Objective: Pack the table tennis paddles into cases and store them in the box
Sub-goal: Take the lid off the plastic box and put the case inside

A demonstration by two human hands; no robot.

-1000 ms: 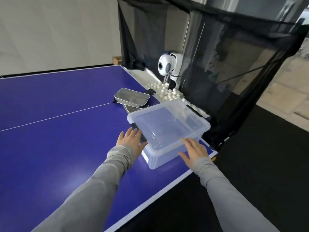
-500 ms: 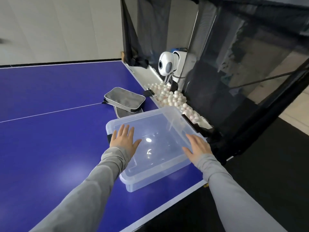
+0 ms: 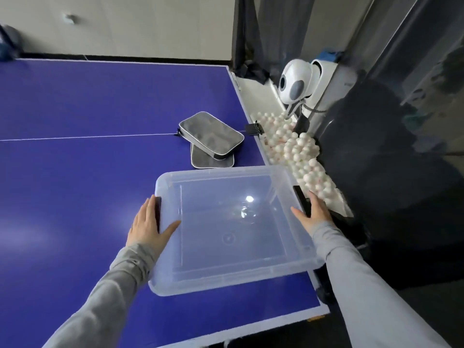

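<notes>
A clear plastic box (image 3: 160, 280) with black side latches sits on the blue table, empty inside. My left hand (image 3: 148, 228) grips its left wall at the black latch, thumb over the rim. My right hand (image 3: 315, 210) holds the right wall at the other latch. Just beyond the box lie two grey paddle cases: the upper case (image 3: 211, 133) rests tilted across the lower case (image 3: 208, 160). No bare paddle shows.
The blue table (image 3: 75, 172) has its right edge close to the box. A trough of several white balls (image 3: 296, 151) runs along that edge, with a white ball machine (image 3: 296, 81) behind it. Black netting (image 3: 401, 172) stands to the right.
Both hands have drawn the box nearer to me and turned it squarer to the table edge. The view has tilted down; the cases stay where they were.
</notes>
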